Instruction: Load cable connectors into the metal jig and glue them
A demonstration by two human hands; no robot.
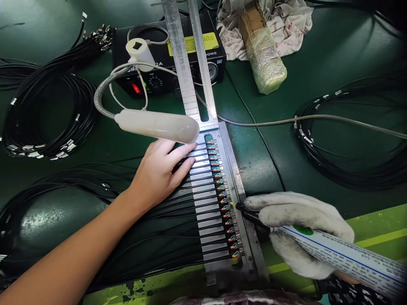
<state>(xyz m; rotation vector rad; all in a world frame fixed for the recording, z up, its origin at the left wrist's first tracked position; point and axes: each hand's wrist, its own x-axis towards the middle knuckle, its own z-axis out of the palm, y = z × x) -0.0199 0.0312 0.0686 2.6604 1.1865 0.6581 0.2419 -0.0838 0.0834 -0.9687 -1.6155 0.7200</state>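
Observation:
My right hand [302, 224], in a stained white glove, is closed around a white printed tube [343, 258] with a blue stripe and a green dot. The tube's black nozzle [251, 215] points left, its pale tip at a connector midway along the row. Many black cables [178, 202] lie side by side across a metal fixture [206, 207], their small connectors [219, 181] lined up along its right side. Near the far end, my bare left hand [162, 163] rests on the cables, index finger and thumb stretched out and apart.
A white gooseneck lamp [155, 125] hangs low over the fixture's far end. Behind stands a black control box [165, 63], crossed by metal bars [181, 55]. Coiled cables [54, 110] lie left, another coil [318, 156] right. A wrapped block [263, 55] sits on a cloth [294, 29].

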